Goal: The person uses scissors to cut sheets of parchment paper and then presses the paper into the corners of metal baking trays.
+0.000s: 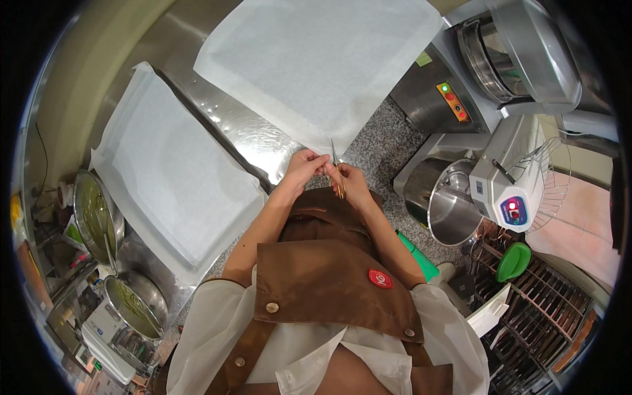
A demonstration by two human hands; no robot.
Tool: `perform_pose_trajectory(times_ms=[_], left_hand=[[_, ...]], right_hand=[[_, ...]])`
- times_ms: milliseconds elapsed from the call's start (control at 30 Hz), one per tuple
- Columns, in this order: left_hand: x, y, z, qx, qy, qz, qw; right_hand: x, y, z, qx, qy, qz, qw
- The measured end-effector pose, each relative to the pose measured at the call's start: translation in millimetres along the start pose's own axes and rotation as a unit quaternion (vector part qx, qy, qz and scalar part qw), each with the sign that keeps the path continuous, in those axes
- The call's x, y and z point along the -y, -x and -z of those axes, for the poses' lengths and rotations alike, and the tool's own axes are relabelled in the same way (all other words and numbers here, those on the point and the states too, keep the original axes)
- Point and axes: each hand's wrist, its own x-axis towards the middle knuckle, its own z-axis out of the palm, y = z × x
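A large sheet of white baking parchment (321,64) lies on the steel worktable (247,133), its near corner pointing at me. My left hand (302,170) pinches the parchment's edge by that corner between thumb and fingers. In my right hand (354,183) is a pair of scissors with gold-coloured handles (340,190). The scissor blades point away from me and meet the parchment at the corner; the fingers partly hide the handles. To the left, a second parchment sheet (173,168) lines a shallow rectangular tray, its edges standing up around the rim.
Two steel bowls of greenish batter with whisks, one farther (89,217) and one nearer (129,301), stand at left. A kitchen scale (106,335) is near them. At right are a stand mixer (508,182) with its steel bowl (444,202), a larger mixer (533,59) and a wire rack (543,311).
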Motion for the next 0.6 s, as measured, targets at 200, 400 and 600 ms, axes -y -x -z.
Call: perform_pose_trajectory(times_ms=[200,400,600], left_hand=[[-5,5,-3,-0.004,-0.002,0.006,1.0],[-6,3,-2,0.002,-0.014,0.006,1.0],[-4,1,1,0.02,0.0,-0.001,1.0]], right_hand=[[-1,-2,0,0.005,-0.016,0.002,1.0],[5,-1,0,-0.009,0.003,0.013,1.0],[9,-14,4,0.005,0.01,0.007,1.0]])
